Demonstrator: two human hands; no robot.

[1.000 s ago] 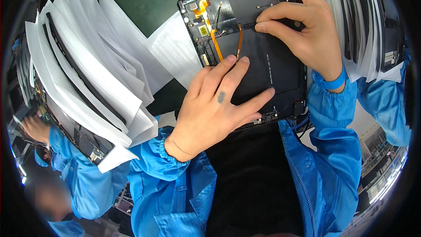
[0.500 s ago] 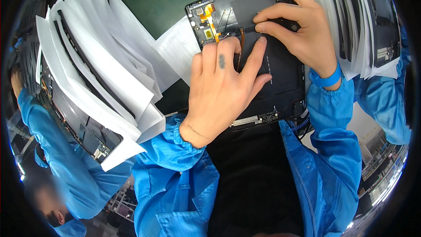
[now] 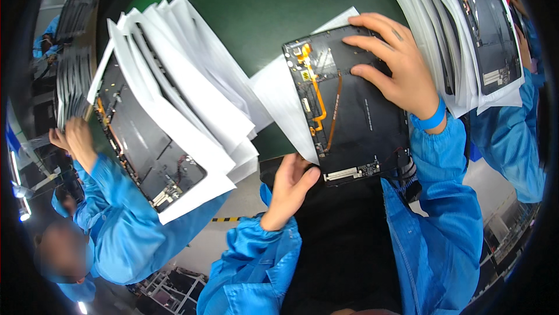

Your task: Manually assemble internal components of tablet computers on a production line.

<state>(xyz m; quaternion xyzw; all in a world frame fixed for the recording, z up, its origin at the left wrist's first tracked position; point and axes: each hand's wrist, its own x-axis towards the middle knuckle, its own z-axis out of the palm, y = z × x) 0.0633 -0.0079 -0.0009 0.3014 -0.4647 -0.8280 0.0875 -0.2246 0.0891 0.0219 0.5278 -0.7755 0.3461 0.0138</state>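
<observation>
A black tablet housing [image 3: 355, 134] with orange flex cables along its left side and middle rests on a white sheet [image 3: 279, 96]. Over its upper right part lies my right hand [image 3: 402, 70], fingers spread and bent, thumb apart, with nothing held between them. One fingertip reaches the far edge. At the housing's near left corner, my left hand [image 3: 291, 190] has its thumb above and its fingers curled under the sheet's near tip. It seems to pinch that tip; the fingertips are partly hidden, and I cannot tell whether they also touch the housing.
To the left stands a leaning stack of white sheets [image 3: 192, 88] with black housings between them. A similar stack of sheets and housings [image 3: 460, 47] stands at the right. Beneath is a dark green tabletop [image 3: 262, 12]. A co-worker's blue sleeve [image 3: 128, 216] is at the far left.
My left hand has left the middle of the housing and come down to its near left corner. My right fingers have spread from a pinch. The view has shifted, so everything sits lower.
</observation>
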